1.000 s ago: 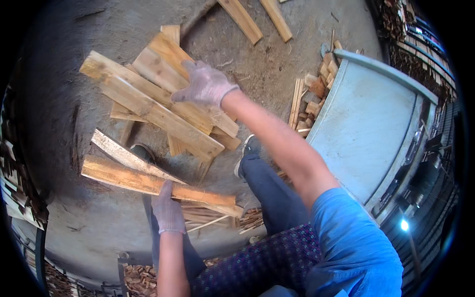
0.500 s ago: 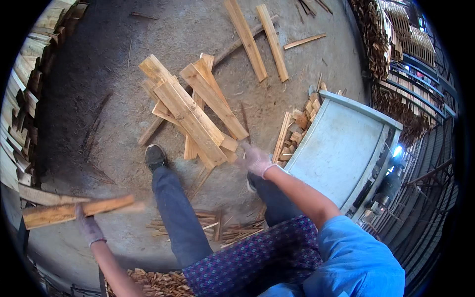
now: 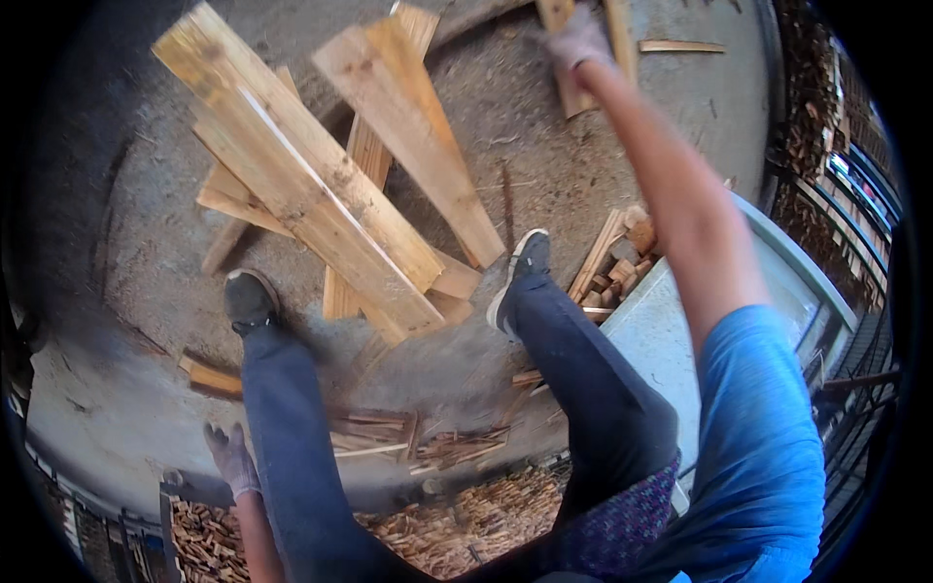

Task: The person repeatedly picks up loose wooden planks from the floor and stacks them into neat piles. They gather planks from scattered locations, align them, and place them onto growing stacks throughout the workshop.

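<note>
My right hand, in a pale work glove and slightly blurred, is closed around a narrow wooden plank at the top of the view. A second narrow plank lies just right of it. At the lower left, my left hand, also gloved, has its fingers spread and holds nothing. It is beside my left trouser leg. Between my feet and beyond them lies a crossed heap of planks, with a long board on top and a tapering board to its right. A short wood piece is partly hidden behind my left leg.
A pale blue metal machine table stands at my right, with small wood offcuts piled at its near side. Thin wood strips lie behind my feet, before a large bed of wood pieces. Stacked wood lines the right side.
My left hand has let go of its plank and moved right, toward my leg. My right hand has gone from beside the heap to a plank farther away. The view has shifted.
</note>
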Action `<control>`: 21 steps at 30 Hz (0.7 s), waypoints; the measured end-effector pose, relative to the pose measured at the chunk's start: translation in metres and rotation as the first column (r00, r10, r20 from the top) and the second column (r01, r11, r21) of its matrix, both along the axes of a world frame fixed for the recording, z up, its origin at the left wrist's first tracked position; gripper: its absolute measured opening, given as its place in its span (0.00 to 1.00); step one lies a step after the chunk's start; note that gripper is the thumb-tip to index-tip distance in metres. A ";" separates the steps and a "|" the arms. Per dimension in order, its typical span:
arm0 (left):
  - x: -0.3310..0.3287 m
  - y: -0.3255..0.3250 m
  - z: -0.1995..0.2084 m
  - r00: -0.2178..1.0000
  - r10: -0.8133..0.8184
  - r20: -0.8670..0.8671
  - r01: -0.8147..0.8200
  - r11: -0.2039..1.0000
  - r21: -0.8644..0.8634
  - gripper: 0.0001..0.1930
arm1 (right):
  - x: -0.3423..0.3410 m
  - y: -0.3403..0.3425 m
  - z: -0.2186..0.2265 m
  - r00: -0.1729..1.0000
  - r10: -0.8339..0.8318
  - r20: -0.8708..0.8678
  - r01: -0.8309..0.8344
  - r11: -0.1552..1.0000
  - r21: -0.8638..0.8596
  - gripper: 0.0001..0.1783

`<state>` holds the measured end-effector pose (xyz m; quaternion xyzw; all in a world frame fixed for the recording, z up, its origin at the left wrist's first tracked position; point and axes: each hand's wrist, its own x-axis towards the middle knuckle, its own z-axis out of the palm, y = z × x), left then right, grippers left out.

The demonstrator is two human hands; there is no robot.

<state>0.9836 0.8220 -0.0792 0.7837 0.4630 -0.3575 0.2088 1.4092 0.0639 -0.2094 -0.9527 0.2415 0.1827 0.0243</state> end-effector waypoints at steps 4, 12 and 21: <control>0.121 -0.105 -0.003 0.974 0.062 0.218 0.026 0.925 -0.380 0.40 | -0.004 -0.004 0.010 0.981 -0.124 -0.150 0.142 0.982 0.121 0.55; 0.162 -0.254 -0.053 0.989 0.047 0.141 0.061 0.735 -0.675 0.45 | -0.136 0.114 0.090 0.913 0.252 -0.322 0.004 0.781 0.624 0.55; 0.134 -0.285 -0.116 0.959 0.203 0.198 -0.013 0.729 -0.684 0.51 | -0.049 -0.170 -0.025 0.989 -0.050 0.138 0.052 0.999 -0.009 0.45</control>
